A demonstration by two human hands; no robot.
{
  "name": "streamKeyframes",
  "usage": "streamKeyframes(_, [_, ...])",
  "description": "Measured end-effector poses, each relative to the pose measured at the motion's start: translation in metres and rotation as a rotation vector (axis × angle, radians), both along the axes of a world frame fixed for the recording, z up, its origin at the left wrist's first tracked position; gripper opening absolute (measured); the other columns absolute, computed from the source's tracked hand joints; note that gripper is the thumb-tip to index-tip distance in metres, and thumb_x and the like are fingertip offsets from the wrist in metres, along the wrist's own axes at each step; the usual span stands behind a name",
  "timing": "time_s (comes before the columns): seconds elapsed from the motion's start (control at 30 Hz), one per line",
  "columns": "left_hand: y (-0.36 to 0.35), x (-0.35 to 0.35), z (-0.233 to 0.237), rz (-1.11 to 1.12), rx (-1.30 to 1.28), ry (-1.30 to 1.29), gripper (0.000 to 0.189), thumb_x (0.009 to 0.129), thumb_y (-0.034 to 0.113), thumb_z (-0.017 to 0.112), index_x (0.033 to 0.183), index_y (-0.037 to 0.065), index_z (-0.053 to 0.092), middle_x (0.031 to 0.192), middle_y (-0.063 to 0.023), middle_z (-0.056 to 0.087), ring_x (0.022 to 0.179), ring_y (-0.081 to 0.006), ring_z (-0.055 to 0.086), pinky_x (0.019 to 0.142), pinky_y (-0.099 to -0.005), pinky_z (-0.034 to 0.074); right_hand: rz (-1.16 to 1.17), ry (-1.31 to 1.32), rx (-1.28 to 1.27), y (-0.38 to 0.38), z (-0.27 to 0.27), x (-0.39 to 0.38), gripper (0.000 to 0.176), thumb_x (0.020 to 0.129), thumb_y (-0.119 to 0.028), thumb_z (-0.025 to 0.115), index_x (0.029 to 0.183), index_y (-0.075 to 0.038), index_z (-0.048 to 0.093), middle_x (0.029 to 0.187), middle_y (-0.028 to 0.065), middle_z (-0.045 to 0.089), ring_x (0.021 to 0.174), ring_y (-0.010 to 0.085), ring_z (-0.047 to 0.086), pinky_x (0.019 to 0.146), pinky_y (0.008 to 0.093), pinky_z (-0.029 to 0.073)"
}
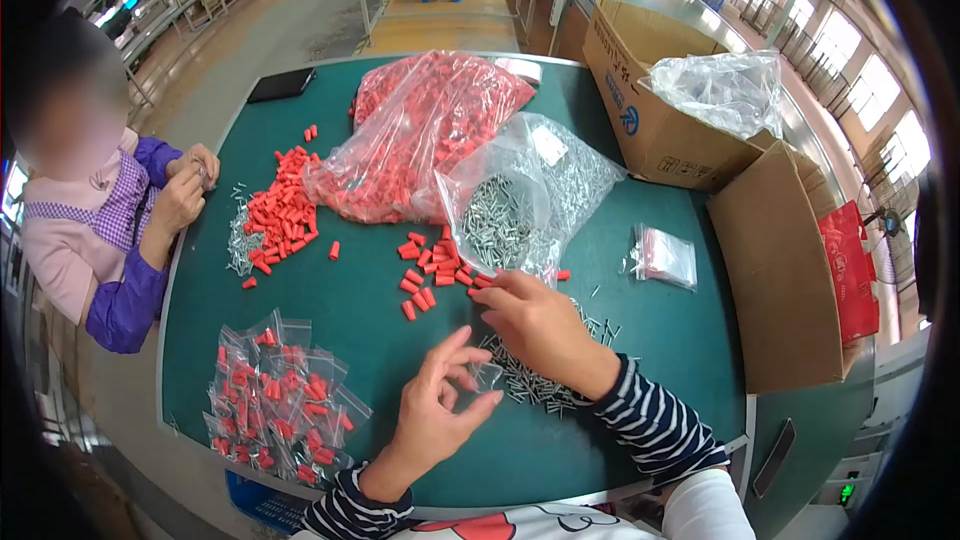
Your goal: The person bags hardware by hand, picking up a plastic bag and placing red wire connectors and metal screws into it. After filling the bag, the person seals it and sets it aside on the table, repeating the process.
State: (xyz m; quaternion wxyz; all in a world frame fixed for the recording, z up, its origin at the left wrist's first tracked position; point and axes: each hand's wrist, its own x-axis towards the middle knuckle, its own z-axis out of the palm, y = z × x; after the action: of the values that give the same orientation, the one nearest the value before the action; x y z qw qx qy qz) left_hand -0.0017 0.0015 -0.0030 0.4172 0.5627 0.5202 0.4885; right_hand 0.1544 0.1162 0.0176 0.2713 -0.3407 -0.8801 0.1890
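Observation:
My left hand (435, 415) holds a small clear zip bag (487, 376) between thumb and fingers. Above it and to the right, my right hand (540, 320) is curled, with its fingertips at a red plastic cap (482, 282) on the edge of a small loose group of red caps (425, 275). Under and beside my right wrist lies a pile of small metal screws (535, 385). Just beyond that hand, an open clear bag of screws (497, 220) leans against a large clear bag full of red caps (420, 130).
Filled small zip bags (280, 400) are heaped at front left. A co-worker (90, 200) sits at left, hands together near more red caps (285, 205) and screws (243, 240). Cardboard boxes (780, 270) stand at right, near a stack of empty zip bags (665, 257). A black phone-like object (281, 86) lies far left.

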Motion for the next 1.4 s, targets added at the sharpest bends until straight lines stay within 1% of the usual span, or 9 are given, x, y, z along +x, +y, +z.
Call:
streamKeyframes(0.13, [0.000,-0.002,-0.001,0.003,0.057,0.056,0.081,0.072,0.000,0.080,0.141,0.003,0.038,0.114,-0.0118,0.065,0.078,-0.0074,0.057,0.052,-0.0166,0.040,0.069,-0.284,0.129,0.008,-0.014,-0.013,0.014,0.079,-0.011,0.061,0.092,-0.005,0.060,0.095,0.0155,0.056,0.090,0.0321,0.061,0.072,0.0413,0.053])
streamKeyframes(0.23, [0.001,-0.003,0.001,0.011,0.058,0.060,0.080,0.073,0.000,0.080,0.141,0.002,0.038,0.114,-0.0119,0.065,0.078,-0.0074,0.057,0.051,-0.0165,0.039,0.082,-0.346,0.131,0.009,-0.012,-0.015,0.021,0.081,-0.011,0.059,0.101,-0.005,0.062,0.091,0.0167,0.055,0.086,0.0330,0.063,0.069,0.0418,0.053])
streamKeyframes(0.47, [0.000,-0.002,-0.003,0.005,0.063,0.079,0.080,0.074,0.001,0.080,0.141,0.002,0.037,0.114,-0.0116,0.065,0.078,-0.0076,0.058,0.050,-0.0166,0.039,0.220,-0.462,0.209,0.015,-0.007,-0.010,0.014,0.080,-0.009,0.062,0.092,-0.003,0.059,0.091,0.0195,0.058,0.082,0.0318,0.067,0.064,0.0377,0.055])
streamKeyframes(0.67, [0.001,-0.002,-0.005,0.017,0.066,0.079,0.080,0.074,0.000,0.080,0.142,0.003,0.037,0.114,-0.0113,0.064,0.078,-0.0074,0.057,0.049,-0.0165,0.039,0.226,-0.315,0.189,0.019,-0.010,-0.002,0.023,0.076,-0.006,0.066,0.098,-0.002,0.060,0.087,0.0155,0.060,0.074,0.0300,0.065,0.064,0.0366,0.054])
streamKeyframes(0.77, [0.002,-0.004,-0.005,0.034,0.071,0.060,0.081,0.073,0.000,0.080,0.142,0.004,0.038,0.115,-0.0111,0.064,0.078,-0.0074,0.056,0.050,-0.0167,0.039,0.254,0.045,-0.131,0.020,0.006,0.009,0.025,0.078,0.001,0.065,0.103,-0.002,0.061,0.084,0.0116,0.061,0.072,0.0213,0.064,0.062,0.0293,0.052])
streamKeyframes(0.8, [0.004,-0.004,-0.005,0.042,0.071,0.057,0.081,0.073,-0.001,0.080,0.142,0.004,0.038,0.115,-0.0110,0.064,0.078,-0.0074,0.056,0.050,-0.0167,0.039,0.237,0.180,-0.403,0.014,0.017,0.012,0.024,0.082,0.004,0.063,0.106,-0.001,0.062,0.084,0.0052,0.061,0.073,0.0108,0.060,0.064,0.0231,0.050])
streamKeyframes(0.93, [0.003,-0.002,-0.006,0.039,0.069,0.061,0.083,0.072,-0.001,0.080,0.142,0.005,0.038,0.116,-0.0112,0.063,0.080,-0.0086,0.058,0.051,-0.0176,0.041,0.326,0.464,-1.159,0.000,0.035,0.021,0.018,0.086,0.002,0.061,0.104,-0.001,0.063,0.085,-0.0053,0.055,0.075,0.0011,0.053,0.065,0.0188,0.045])
streamKeyframes(1.17, [0.002,-0.002,-0.002,0.033,0.085,0.100,0.083,0.072,-0.001,0.080,0.143,0.005,0.038,0.117,-0.0125,0.062,0.083,-0.0103,0.060,0.052,-0.0192,0.043,0.391,0.034,-0.988,-0.005,0.048,0.019,0.023,0.089,0.001,0.063,0.111,0.000,0.064,0.088,-0.0019,0.059,0.079,0.0034,0.055,0.069,0.0201,0.047])
streamKeyframes(1.4, [0.002,-0.002,-0.002,0.011,0.065,0.064,0.085,0.072,0.000,0.080,0.144,0.005,0.037,0.118,-0.0123,0.062,0.084,-0.0102,0.061,0.053,-0.0192,0.043,0.225,0.364,-0.846,-0.014,0.035,0.019,0.020,0.085,-0.004,0.069,0.104,-0.003,0.065,0.082,-0.0006,0.063,0.070,0.0060,0.058,0.061,0.0214,0.046])
